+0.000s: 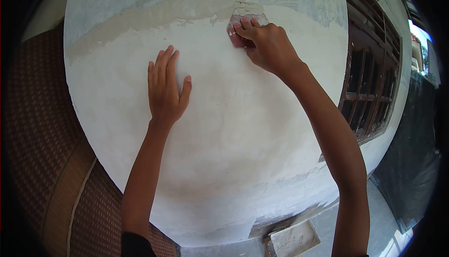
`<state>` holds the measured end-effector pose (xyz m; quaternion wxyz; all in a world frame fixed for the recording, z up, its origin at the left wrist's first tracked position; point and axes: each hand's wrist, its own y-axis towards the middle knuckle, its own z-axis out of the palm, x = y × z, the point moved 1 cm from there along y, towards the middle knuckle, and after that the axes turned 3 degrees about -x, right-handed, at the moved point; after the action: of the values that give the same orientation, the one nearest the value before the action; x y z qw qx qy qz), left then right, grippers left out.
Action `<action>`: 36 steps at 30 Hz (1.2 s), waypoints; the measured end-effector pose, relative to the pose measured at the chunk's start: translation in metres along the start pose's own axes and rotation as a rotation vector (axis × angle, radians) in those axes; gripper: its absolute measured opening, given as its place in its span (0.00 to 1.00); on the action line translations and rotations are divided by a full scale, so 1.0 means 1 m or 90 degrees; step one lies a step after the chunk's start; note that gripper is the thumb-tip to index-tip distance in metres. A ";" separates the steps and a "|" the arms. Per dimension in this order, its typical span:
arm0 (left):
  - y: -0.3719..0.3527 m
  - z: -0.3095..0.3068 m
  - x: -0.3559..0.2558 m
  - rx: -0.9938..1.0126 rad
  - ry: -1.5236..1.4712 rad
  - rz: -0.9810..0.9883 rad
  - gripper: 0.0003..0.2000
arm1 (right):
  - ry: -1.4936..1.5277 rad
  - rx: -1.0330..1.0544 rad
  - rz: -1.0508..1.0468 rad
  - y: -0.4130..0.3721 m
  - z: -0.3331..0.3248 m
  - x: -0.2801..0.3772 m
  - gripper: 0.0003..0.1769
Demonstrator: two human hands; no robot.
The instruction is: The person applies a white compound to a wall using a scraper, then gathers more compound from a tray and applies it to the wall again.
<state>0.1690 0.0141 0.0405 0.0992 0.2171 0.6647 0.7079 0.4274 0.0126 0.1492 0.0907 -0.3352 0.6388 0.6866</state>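
You hold the scraper (239, 15) in your right hand (272, 46); it lies up-left of the wrist (298, 73), at the wall (224, 135), coated edge upward, by the right end of the beige band (154, 14); your left hand (163, 88), spread and holding nothing, is farther off, lower left.

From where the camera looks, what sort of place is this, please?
Probably outdoors, at a house wall, perhaps under repair: a window, some sky beyond, and a tray of paste below.
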 end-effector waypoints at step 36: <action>-0.002 0.001 0.000 0.000 0.030 0.010 0.30 | 0.429 -0.048 0.427 0.068 -0.036 -0.075 0.13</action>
<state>0.1688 0.0153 0.0385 0.0778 0.2057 0.6651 0.7136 0.4588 -0.0102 0.2497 -0.3606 -0.3173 0.6802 0.5537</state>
